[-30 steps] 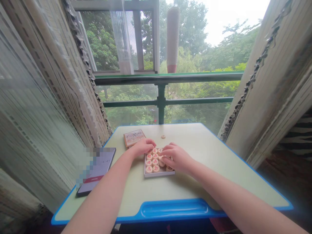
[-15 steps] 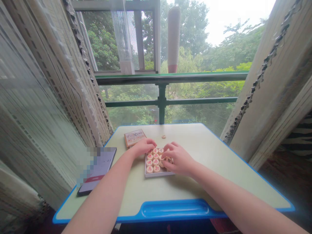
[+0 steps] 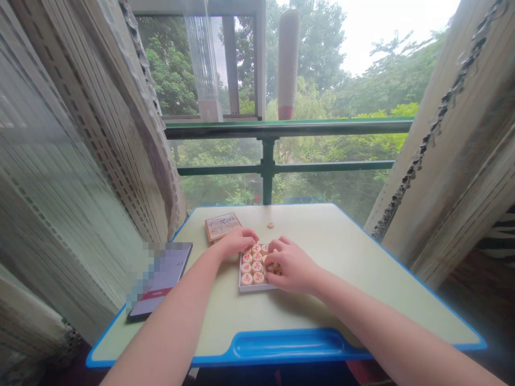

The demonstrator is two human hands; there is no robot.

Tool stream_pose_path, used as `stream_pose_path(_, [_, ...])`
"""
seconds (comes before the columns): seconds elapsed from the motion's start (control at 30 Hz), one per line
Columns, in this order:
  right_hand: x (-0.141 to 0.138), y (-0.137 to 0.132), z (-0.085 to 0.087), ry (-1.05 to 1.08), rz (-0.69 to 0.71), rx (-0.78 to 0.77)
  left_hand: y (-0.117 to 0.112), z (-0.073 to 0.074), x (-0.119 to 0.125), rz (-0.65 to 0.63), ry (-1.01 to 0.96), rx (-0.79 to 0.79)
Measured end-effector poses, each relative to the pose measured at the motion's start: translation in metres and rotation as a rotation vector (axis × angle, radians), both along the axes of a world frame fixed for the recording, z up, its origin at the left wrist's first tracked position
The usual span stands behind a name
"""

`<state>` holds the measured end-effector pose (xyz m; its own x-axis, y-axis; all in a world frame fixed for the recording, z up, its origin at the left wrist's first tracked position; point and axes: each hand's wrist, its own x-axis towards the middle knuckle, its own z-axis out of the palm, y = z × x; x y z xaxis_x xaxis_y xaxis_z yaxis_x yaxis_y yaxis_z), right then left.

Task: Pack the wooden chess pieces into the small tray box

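A shallow white box [image 3: 257,290] of round wooden Chinese chess pieces [image 3: 258,266] lies in the middle of the table. The pieces with red characters fill the left columns; darker-marked ones show at the right, partly under my fingers. My left hand [image 3: 238,240] holds the box at its back left corner, fingers curved over the rim and the corner piece. Over the right side of the box, my right hand [image 3: 292,267] bends its fingers and thumb around a piece, which the fingers largely hide. One loose piece [image 3: 270,225] sits on the table behind the box.
The box lid [image 3: 222,225] with printed characters lies behind my left hand. A tablet-like device [image 3: 169,279], partly pixelated, lies at the table's left. The pale table [image 3: 386,289] has a blue edge and a blue tray groove [image 3: 289,344] at the front. Curtains hang on both sides.
My right hand's fingers have drawn closer together and slightly to the left over the pieces. The left hand and the box stay in place.
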<state>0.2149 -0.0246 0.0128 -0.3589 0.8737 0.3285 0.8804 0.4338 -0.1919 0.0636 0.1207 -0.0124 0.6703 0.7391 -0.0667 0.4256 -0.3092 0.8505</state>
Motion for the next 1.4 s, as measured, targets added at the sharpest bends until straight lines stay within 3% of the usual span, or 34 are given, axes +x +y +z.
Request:
stream_pose_path(0.73, [-0.001,0.002,0.002,0.041,0.003,-0.061,0.001,-0.001,-0.002,-0.005,-0.002,-0.001])
stream_pose_path(1.03, [0.002,-0.004,0.009,0.137,0.061,-0.133,-0.001,0.0,-0.002,-0.009,-0.017,0.008])
stream_pose_path(1.4, [0.006,-0.004,0.011,0.239,0.026,-0.212,-0.002,0.001,0.0,-0.001,0.006,0.001])
